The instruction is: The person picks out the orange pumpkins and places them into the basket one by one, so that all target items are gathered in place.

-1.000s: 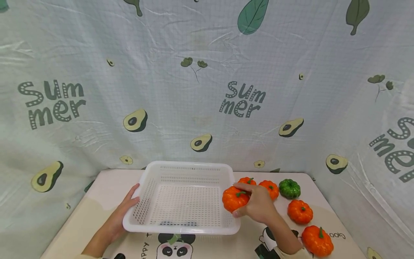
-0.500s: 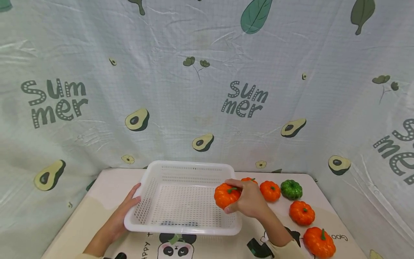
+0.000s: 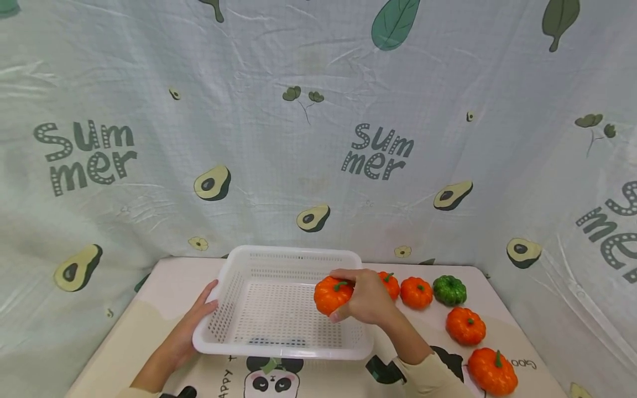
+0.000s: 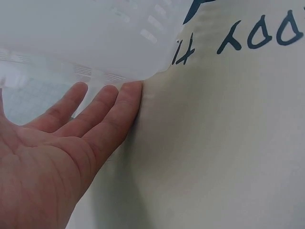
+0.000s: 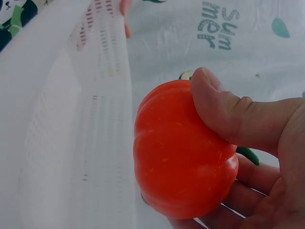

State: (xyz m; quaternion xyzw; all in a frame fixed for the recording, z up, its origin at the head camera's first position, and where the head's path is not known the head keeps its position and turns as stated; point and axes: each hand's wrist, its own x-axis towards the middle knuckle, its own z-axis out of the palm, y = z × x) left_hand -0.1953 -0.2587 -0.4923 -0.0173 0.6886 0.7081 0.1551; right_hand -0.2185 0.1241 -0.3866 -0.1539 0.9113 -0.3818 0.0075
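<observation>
My right hand (image 3: 365, 296) holds an orange toy pumpkin (image 3: 330, 297) with a green stem over the right part of a white plastic basket (image 3: 281, 352). In the right wrist view, the thumb presses one side of the pumpkin (image 5: 183, 152) and the other fingers curl beneath it. The left hand (image 3: 185, 330) lies against the basket's left side. Its straight fingers touch the outer wall in the left wrist view, where the palm (image 4: 38, 176) shows. Inside the basket, the perforated floor (image 3: 273, 315) is visible.
Right of the basket stand more orange pumpkins, one (image 3: 390, 286) partly behind the right hand, others (image 3: 416, 293) (image 3: 465, 326) (image 3: 492, 371) farther right. Among them is a green pumpkin (image 3: 450, 290). A printed curtain (image 3: 259, 138) hangs behind the table (image 3: 124, 331).
My right hand has carried the orange pumpkin leftward, from the basket's right rim to over its inside. The left hand has stayed at the basket's left side.
</observation>
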